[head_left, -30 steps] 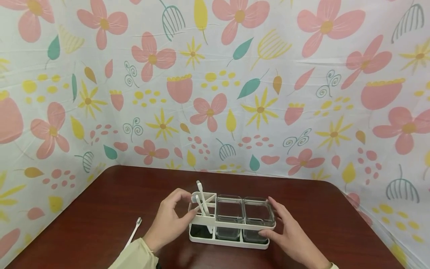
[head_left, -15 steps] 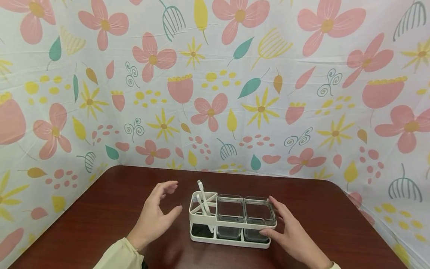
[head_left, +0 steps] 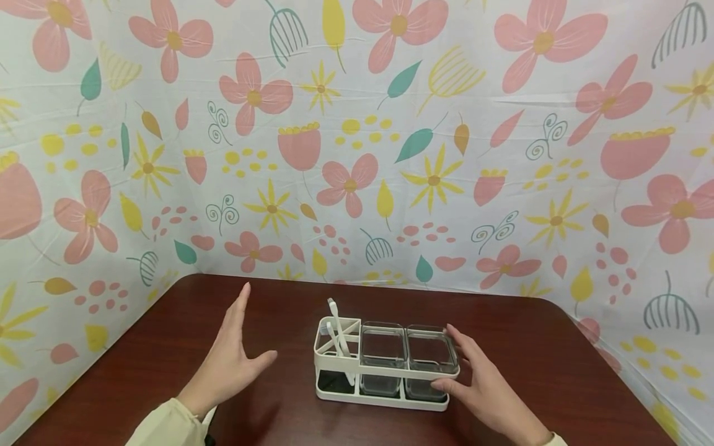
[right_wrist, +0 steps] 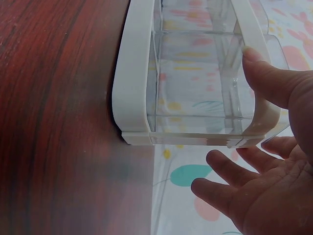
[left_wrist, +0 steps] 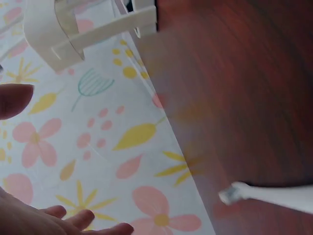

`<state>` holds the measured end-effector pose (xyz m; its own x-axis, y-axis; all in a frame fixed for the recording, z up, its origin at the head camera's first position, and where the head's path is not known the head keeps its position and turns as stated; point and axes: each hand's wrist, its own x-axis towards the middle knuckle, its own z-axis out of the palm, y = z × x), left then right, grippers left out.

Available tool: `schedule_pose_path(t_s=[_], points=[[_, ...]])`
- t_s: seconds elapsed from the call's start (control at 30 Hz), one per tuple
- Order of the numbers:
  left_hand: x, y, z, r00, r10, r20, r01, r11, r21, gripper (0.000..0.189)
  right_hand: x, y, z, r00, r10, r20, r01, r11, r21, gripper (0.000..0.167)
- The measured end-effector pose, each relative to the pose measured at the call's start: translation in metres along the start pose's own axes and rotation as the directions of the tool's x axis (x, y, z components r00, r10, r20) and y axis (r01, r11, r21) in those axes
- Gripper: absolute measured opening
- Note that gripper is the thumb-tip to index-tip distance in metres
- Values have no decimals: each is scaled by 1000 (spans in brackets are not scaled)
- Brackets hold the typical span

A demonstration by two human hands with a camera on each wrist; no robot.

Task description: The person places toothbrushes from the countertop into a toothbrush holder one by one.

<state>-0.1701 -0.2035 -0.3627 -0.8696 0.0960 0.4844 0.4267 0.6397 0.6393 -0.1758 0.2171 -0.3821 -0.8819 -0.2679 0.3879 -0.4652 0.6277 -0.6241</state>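
Observation:
A cream two-tier toothbrush holder (head_left: pixel 385 373) stands on the table. Two white toothbrushes (head_left: pixel 341 337) lean in its left compartment, and two clear cups (head_left: pixel 383 356) fill the others. My right hand (head_left: pixel 488 390) grips the holder's right end, thumb (right_wrist: pixel 266 78) on the near side of the upper rail and fingers spread round the end. My left hand (head_left: pixel 223 368) is away to the left, fingers straight, thumb apart, holding nothing. Below it a white toothbrush (left_wrist: pixel 274 196) lies on the table; in the head view the left wrist and sleeve mostly cover it.
The dark red-brown wooden table (head_left: pixel 413 427) has rounded far corners. A white curtain (head_left: pixel 357 124) printed with flowers and leaves rises behind it and along both sides.
My left hand has let go of the toothbrush that now leans in the holder and moved left, its fingers straightening, toward the toothbrush on the table. The right hand has stayed at the holder.

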Motion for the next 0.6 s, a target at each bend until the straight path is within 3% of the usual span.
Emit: schedule_pose_path(t_s=[0.2,0.27,0.4,0.6], points=[[-5,-10,-12,988,-133,78,122,984,127,121,0,-1,0,1000,-4,0,4,1000,-9,95],[-6,-14,-16,971,-204,123,179,966,186,124,1,-1,0,1000,0,2,0,1000,-7,95],[-11,-22,-20,924,-328,197,255,912,322,129,1,-2,-1,1000,11,8,-11,1000,-6,96],[-17,-30,-22,879,-425,217,278,826,490,120,1,-2,-1,1000,12,14,-12,1000,-5,95]])
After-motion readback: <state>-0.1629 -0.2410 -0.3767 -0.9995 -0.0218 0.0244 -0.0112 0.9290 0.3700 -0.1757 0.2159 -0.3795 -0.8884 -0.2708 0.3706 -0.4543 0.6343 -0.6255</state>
